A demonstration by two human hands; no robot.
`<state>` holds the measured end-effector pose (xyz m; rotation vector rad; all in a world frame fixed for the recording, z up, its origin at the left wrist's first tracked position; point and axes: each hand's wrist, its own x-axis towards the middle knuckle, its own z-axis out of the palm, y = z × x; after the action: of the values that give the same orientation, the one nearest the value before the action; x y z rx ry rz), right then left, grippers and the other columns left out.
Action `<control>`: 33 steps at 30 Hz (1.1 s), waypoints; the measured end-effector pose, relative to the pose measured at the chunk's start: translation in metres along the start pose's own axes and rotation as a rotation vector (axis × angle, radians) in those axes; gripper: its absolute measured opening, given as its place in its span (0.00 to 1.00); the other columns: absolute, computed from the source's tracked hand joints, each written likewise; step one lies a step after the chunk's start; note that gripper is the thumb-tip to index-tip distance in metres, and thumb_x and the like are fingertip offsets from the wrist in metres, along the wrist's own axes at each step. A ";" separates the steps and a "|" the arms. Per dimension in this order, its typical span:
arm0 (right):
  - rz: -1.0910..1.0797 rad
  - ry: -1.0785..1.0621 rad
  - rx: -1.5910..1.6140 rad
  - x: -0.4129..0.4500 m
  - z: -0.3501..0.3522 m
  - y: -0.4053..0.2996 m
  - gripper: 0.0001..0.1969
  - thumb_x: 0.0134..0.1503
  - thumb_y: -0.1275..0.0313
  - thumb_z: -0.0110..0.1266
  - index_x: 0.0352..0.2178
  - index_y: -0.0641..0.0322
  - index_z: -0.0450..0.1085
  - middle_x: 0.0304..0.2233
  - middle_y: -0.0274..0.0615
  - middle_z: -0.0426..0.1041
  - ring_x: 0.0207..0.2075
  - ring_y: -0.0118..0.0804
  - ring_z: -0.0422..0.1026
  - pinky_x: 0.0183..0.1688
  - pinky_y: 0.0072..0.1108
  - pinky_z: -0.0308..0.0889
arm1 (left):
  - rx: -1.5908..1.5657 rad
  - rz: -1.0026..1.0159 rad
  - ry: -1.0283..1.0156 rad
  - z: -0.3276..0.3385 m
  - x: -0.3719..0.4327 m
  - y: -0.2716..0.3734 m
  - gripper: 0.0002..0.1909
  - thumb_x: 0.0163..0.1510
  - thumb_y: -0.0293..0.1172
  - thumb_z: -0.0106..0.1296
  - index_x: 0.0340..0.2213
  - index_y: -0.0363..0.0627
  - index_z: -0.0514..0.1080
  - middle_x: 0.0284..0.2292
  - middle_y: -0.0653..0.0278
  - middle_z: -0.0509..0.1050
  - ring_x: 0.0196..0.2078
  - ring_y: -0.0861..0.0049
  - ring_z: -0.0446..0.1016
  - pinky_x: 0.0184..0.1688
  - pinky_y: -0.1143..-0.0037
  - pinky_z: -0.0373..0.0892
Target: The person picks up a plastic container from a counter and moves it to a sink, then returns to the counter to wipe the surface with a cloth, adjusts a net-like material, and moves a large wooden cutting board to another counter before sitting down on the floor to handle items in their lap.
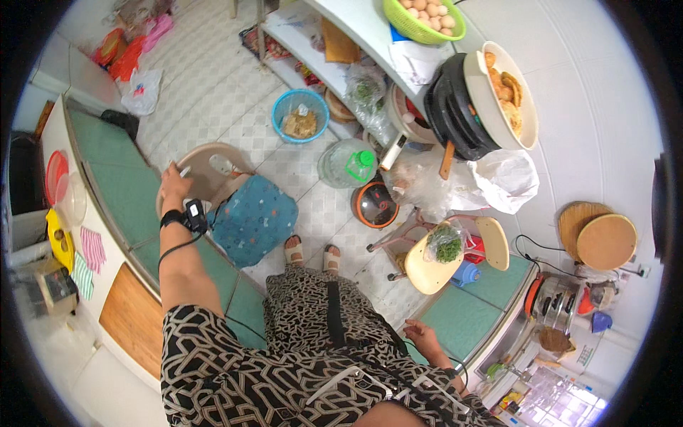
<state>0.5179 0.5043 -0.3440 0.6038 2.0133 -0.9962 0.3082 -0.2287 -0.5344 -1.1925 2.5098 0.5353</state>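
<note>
My left hand point(176, 184) reaches out over the rim of a beige plastic chair point(203, 160). A small white object point(185, 172) shows at its thumb side, seemingly held; what it is cannot be made out. A teal patterned cloth point(256, 219) covers the chair's seat. Around my left wrist sits a black strap with a small device point(195, 214) and a cable. My right hand point(421, 337) hangs low at my side, fingers loosely apart, with nothing in it. Closest to it is the green-tiled ledge point(459, 325).
On the floor stand a blue basket point(300, 115), a large water bottle with a green cap point(347, 163) and an orange-rimmed pot point(375, 204). A small chair point(435, 264) bears bagged greens point(445, 243). Shelves point(368, 32) hold eggs point(427, 13) and stacked pans point(453, 107).
</note>
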 end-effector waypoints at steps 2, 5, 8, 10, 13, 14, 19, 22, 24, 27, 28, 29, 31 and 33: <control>0.064 -0.010 0.016 -0.006 0.000 -0.011 0.17 0.54 0.76 0.50 0.46 0.63 0.65 0.33 0.41 0.74 0.33 0.29 0.71 0.36 0.20 0.68 | 0.001 0.008 0.001 -0.007 0.001 0.002 0.40 0.38 0.38 0.57 0.54 0.52 0.55 0.54 0.55 0.57 0.56 0.60 0.58 0.55 0.64 0.58; -0.027 -0.012 -0.071 -0.002 -0.005 -0.005 0.16 0.53 0.74 0.51 0.45 0.62 0.66 0.32 0.41 0.74 0.32 0.29 0.71 0.36 0.20 0.67 | -0.078 -0.060 -0.112 -0.012 -0.007 0.000 0.35 0.37 0.39 0.59 0.49 0.49 0.61 0.49 0.54 0.64 0.51 0.59 0.64 0.51 0.66 0.62; -0.042 -0.008 -0.076 0.012 -0.007 -0.001 0.16 0.53 0.71 0.53 0.44 0.60 0.67 0.31 0.42 0.74 0.32 0.29 0.71 0.36 0.20 0.67 | 0.157 0.078 -0.175 -0.012 -0.028 0.005 0.29 0.34 0.38 0.60 0.41 0.44 0.68 0.40 0.50 0.72 0.45 0.57 0.70 0.45 0.66 0.67; -0.084 0.000 -0.088 0.021 -0.008 -0.009 0.16 0.52 0.71 0.53 0.44 0.60 0.67 0.31 0.42 0.74 0.31 0.29 0.71 0.35 0.21 0.67 | 0.136 0.166 -0.198 -0.015 -0.059 0.018 0.26 0.33 0.34 0.59 0.39 0.41 0.71 0.37 0.49 0.74 0.42 0.57 0.72 0.44 0.67 0.68; -0.153 -0.014 -0.121 0.041 -0.017 0.000 0.16 0.52 0.70 0.53 0.43 0.60 0.68 0.31 0.43 0.74 0.31 0.31 0.71 0.35 0.21 0.67 | 0.172 0.150 -0.372 -0.015 -0.091 0.033 0.23 0.33 0.32 0.57 0.37 0.41 0.73 0.36 0.48 0.74 0.40 0.57 0.73 0.43 0.67 0.69; -0.180 -0.024 -0.139 0.048 -0.022 0.007 0.15 0.53 0.71 0.53 0.43 0.60 0.68 0.31 0.43 0.74 0.31 0.33 0.72 0.35 0.22 0.67 | 0.177 0.151 -0.363 -0.013 -0.099 0.036 0.23 0.33 0.32 0.57 0.37 0.41 0.73 0.36 0.48 0.74 0.40 0.57 0.73 0.43 0.67 0.69; -0.237 -0.111 -0.193 0.068 -0.056 -0.001 0.14 0.54 0.74 0.51 0.43 0.63 0.67 0.32 0.38 0.74 0.34 0.25 0.70 0.36 0.17 0.66 | 0.278 0.299 -0.298 0.001 -0.148 0.034 0.19 0.33 0.35 0.59 0.29 0.38 0.75 0.28 0.47 0.75 0.31 0.57 0.75 0.35 0.67 0.71; -0.347 -0.132 -0.129 0.082 -0.084 0.013 0.14 0.53 0.70 0.51 0.42 0.60 0.69 0.31 0.46 0.74 0.33 0.36 0.73 0.37 0.24 0.66 | 0.274 0.270 -0.292 0.012 -0.179 0.031 0.20 0.34 0.35 0.59 0.32 0.38 0.75 0.29 0.47 0.75 0.32 0.57 0.75 0.34 0.68 0.71; -0.365 -0.143 -0.148 0.100 -0.109 0.033 0.14 0.53 0.70 0.51 0.42 0.60 0.69 0.30 0.45 0.74 0.32 0.36 0.72 0.36 0.24 0.66 | 0.257 0.265 -0.253 0.014 -0.206 0.038 0.21 0.34 0.36 0.59 0.32 0.37 0.74 0.29 0.47 0.75 0.32 0.57 0.75 0.34 0.68 0.71; -0.423 -0.113 -0.259 0.097 -0.152 0.027 0.13 0.53 0.69 0.51 0.41 0.60 0.69 0.29 0.44 0.74 0.30 0.36 0.72 0.35 0.24 0.66 | 0.220 0.139 -0.226 -0.006 -0.264 0.058 0.22 0.33 0.37 0.57 0.33 0.37 0.74 0.31 0.44 0.74 0.36 0.54 0.73 0.39 0.66 0.69; -0.437 -0.110 -0.244 0.099 -0.167 0.032 0.13 0.53 0.70 0.51 0.41 0.60 0.70 0.29 0.44 0.74 0.30 0.35 0.72 0.35 0.24 0.66 | 0.183 0.085 -0.223 -0.010 -0.281 0.063 0.22 0.34 0.38 0.58 0.32 0.37 0.74 0.31 0.43 0.74 0.36 0.54 0.73 0.39 0.65 0.69; -0.449 -0.109 -0.229 0.100 -0.182 0.039 0.13 0.53 0.70 0.51 0.40 0.60 0.70 0.29 0.43 0.74 0.30 0.34 0.72 0.34 0.23 0.66 | 0.145 0.030 -0.220 -0.011 -0.296 0.067 0.22 0.34 0.39 0.59 0.31 0.36 0.74 0.31 0.43 0.73 0.36 0.54 0.73 0.40 0.65 0.69; -0.437 -0.145 -0.271 0.110 -0.203 0.051 0.13 0.53 0.71 0.50 0.40 0.61 0.70 0.29 0.43 0.74 0.30 0.34 0.72 0.35 0.23 0.66 | 0.161 -0.018 -0.180 -0.008 -0.312 0.050 0.20 0.35 0.37 0.60 0.29 0.34 0.73 0.29 0.45 0.74 0.33 0.57 0.75 0.37 0.66 0.69; -0.420 -0.167 -0.312 0.112 -0.216 0.069 0.13 0.53 0.72 0.50 0.40 0.61 0.70 0.29 0.43 0.74 0.30 0.34 0.72 0.35 0.22 0.67 | -0.187 -0.069 -0.192 -0.007 -0.331 0.046 0.19 0.36 0.34 0.61 0.30 0.33 0.73 0.27 0.50 0.75 0.29 0.64 0.74 0.34 0.69 0.68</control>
<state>0.4054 0.7275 -0.3843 -0.0735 2.1276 -0.9052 0.4715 0.0177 -0.3772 -1.2239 2.2896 0.8393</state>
